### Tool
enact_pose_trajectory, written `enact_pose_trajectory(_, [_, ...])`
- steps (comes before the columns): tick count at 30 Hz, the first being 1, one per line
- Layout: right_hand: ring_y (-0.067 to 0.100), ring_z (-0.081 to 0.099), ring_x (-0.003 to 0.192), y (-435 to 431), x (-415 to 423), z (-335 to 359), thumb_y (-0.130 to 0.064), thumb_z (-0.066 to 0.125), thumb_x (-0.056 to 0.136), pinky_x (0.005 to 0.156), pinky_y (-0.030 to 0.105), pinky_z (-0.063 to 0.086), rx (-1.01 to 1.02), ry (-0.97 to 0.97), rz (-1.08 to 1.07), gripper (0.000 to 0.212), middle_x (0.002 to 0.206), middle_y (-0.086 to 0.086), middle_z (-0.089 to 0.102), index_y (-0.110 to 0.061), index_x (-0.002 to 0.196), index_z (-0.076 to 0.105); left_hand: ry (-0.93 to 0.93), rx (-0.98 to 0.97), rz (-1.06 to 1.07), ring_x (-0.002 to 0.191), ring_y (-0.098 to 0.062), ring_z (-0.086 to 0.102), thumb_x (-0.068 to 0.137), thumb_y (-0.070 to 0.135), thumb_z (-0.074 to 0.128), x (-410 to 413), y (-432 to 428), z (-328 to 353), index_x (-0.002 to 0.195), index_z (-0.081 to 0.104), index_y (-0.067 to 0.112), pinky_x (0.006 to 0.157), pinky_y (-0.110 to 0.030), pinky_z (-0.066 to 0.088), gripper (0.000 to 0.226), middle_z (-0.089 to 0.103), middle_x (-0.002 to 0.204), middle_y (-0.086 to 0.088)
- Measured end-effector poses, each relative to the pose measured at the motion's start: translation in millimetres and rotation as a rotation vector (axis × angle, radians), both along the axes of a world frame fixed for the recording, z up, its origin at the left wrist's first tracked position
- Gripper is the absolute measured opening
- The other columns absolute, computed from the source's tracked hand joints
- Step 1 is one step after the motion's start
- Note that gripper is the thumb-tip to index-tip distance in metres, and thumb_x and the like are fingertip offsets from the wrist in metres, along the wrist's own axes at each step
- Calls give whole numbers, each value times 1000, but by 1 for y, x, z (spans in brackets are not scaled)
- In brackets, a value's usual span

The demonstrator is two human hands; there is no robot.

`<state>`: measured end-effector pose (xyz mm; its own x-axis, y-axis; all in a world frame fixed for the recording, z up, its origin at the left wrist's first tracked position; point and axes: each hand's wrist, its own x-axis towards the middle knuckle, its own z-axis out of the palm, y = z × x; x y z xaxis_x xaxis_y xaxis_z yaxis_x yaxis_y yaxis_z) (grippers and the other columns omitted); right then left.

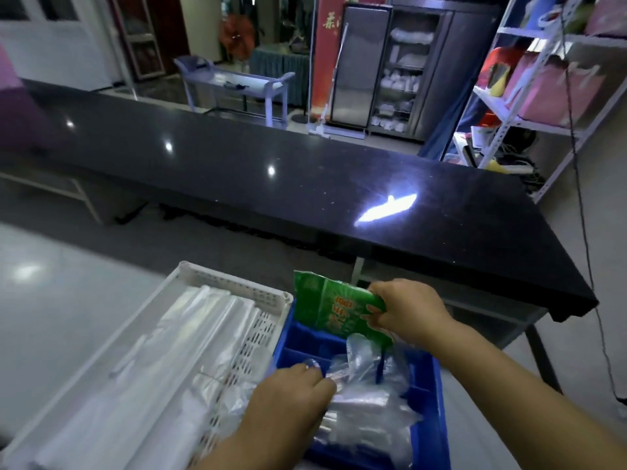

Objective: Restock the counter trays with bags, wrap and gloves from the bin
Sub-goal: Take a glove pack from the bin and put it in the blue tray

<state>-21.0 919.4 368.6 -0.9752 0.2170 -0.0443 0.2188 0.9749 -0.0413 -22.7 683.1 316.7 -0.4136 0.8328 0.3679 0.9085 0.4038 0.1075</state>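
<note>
A blue divided tray [437, 415] sits at the bottom centre, with clear plastic gloves [369, 405] heaped in its near compartments. My right hand [403, 307] grips the right edge of a green printed packet [330, 305], holding it tilted over the tray's far end. My left hand [291, 398] reaches into the tray with fingers closed on the clear plastic gloves. To the left lies a white perforated tray [244, 354] filled with clear plastic bags [163, 368].
A long black counter [305, 171] runs across the middle of the view. Behind it stand a small trolley [237, 86], a steel cabinet [390, 69] and, at the right, white shelving [529, 79] with pink bags. A cable [576, 164] hangs at the right.
</note>
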Motion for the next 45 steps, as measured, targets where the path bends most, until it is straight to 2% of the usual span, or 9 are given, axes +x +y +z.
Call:
enact_pose_trajectory(4, [21, 58, 82, 0, -18, -21, -37, 67, 75, 59, 28, 37, -1, -146, 21, 22, 91, -2, 64, -27, 91, 56, 35, 0, 15, 45, -14, 52, 52, 20, 55, 7, -11, -3, 52, 59, 22, 37, -23, 35, 4, 54, 49, 7])
enact_pose_trajectory(10, [20, 56, 80, 10, -34, -35, -41, 69, 76, 61, 29, 40, -54, -181, 7, 40, 98, 0, 64, -24, 109, 53, 25, 2, 52, 43, -14, 49, 51, 19, 48, 9, -15, -15, 50, 55, 22, 37, -25, 37, 7, 49, 46, 6])
enact_pose_trajectory(15, [9, 51, 67, 17, -40, -31, -33, 75, 69, 52, 24, 34, -187, -254, 3, 28, 74, -12, 55, -32, 79, 49, -52, -65, -10, 45, -12, 46, 38, 16, 71, 11, -14, -18, 54, 57, 24, 39, -21, 34, 22, 50, 48, 7])
enact_pose_trajectory(20, [10, 56, 74, 16, -40, -40, -31, 77, 70, 57, 26, 41, -260, -270, -37, 35, 83, -11, 57, -31, 94, 51, -62, -65, -40, 43, -10, 44, 31, 16, 75, 12, -9, -16, 51, 55, 24, 39, -20, 36, 30, 48, 46, 8])
enact_pose_trajectory(30, [8, 59, 79, 15, -44, -46, -28, 75, 72, 66, 26, 48, -364, -392, -36, 29, 90, -10, 62, -33, 91, 53, -85, -112, -54, 43, -7, 45, 37, 23, 78, 10, -8, -13, 50, 55, 25, 51, -23, 54, 27, 48, 45, 11])
enact_pose_trajectory(35, [19, 56, 97, 7, -33, -56, -39, 74, 71, 76, 34, 46, -79, -128, -19, 61, 113, -5, 59, -29, 123, 44, -88, -128, -40, 44, -7, 47, 37, 23, 80, 7, -9, -16, 53, 56, 26, 59, -27, 56, 29, 51, 46, 12])
enact_pose_trajectory(38, [21, 49, 108, 6, -20, -64, -37, 68, 80, 86, 34, 40, 102, 154, 85, 52, 118, -2, 55, -23, 126, 50, -95, -158, -48, 45, -8, 48, 33, 25, 81, 4, -8, -15, 53, 57, 26, 50, -21, 53, 32, 51, 48, 11])
enact_pose_trajectory(42, [18, 47, 110, 7, -5, -65, -31, 58, 90, 86, 31, 43, -133, 97, 37, 36, 120, -1, 53, -20, 125, 56, -76, -230, -57, 44, -10, 51, 32, 29, 80, -1, -2, -8, 52, 56, 25, 37, -20, 34, 32, 53, 48, 10])
enact_pose_trajectory(45, [16, 53, 106, 6, 6, -44, -18, 61, 88, 86, 30, 46, -374, 311, -31, 30, 113, -1, 59, -18, 118, 62, -75, -218, -44, 43, -10, 53, 34, 32, 84, -12, 6, -1, 52, 58, 24, 35, -20, 35, 33, 56, 48, 9])
